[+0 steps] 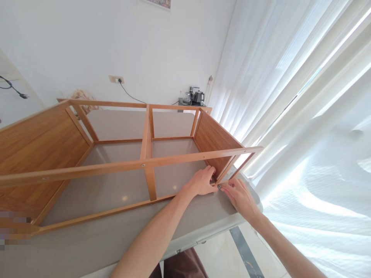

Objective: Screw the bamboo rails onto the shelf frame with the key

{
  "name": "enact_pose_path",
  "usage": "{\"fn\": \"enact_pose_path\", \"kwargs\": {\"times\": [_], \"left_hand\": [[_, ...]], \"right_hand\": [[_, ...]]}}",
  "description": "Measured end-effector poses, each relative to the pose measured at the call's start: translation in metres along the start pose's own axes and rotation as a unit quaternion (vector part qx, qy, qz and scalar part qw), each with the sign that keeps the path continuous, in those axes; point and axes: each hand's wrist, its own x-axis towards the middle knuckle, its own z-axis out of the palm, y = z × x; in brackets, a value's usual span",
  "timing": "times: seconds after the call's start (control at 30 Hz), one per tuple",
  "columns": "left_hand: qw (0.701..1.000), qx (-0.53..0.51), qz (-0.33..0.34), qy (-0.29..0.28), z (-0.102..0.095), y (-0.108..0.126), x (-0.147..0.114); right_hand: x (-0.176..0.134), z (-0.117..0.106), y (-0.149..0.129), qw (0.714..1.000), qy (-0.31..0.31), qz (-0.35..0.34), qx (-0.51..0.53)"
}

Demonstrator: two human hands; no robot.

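A wooden frame [149, 170] with a middle divider and solid side panels lies across a grey tabletop [185, 220]. My left hand [204, 180] is closed around the frame's lower front rail near the right corner, with some fingers hidden behind the wood. Beside it, my right hand [239, 195] pinches a small grey metal piece [219, 187] against the outside of that corner. The piece is too small to make out its kind. Small metal fasteners show along the upper front rail, such as a round bolt head [143, 165].
White curtains [307, 116] hang close on the right. Behind the frame, a small dark stand [185, 104] holds a kettle [198, 96]. A wall socket [116, 79] has a black cable plugged in. The table's front edge [199, 241] runs just before my legs.
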Motion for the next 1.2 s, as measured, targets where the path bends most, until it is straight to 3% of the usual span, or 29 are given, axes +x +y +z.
{"fn": "enact_pose_path", "kwargs": {"times": [0.13,0.47,0.77,0.97,1.2], "left_hand": [[1.000,0.002,-0.004,0.001,-0.0012,0.0007,-0.0003],[0.999,-0.005,-0.027,-0.019,-0.0071,0.0081,-0.0013],[1.000,-0.008,-0.026,-0.005,-0.0008,0.0039,0.0003],[0.999,-0.016,-0.033,-0.011,-0.0027,0.0052,-0.0007],[0.999,-0.019,-0.037,-0.015,-0.0040,0.0059,-0.0010]], "right_hand": [[-0.0073,0.0095,0.0059,0.999,0.039,-0.007,0.000],[-0.0041,0.0045,0.0015,1.000,0.012,-0.003,0.028],[-0.0040,0.0096,0.0057,0.998,-0.012,-0.023,0.065],[-0.0040,0.0112,0.0040,0.994,-0.004,0.013,0.113],[-0.0025,0.0092,0.0051,0.996,-0.018,-0.003,0.087]]}}
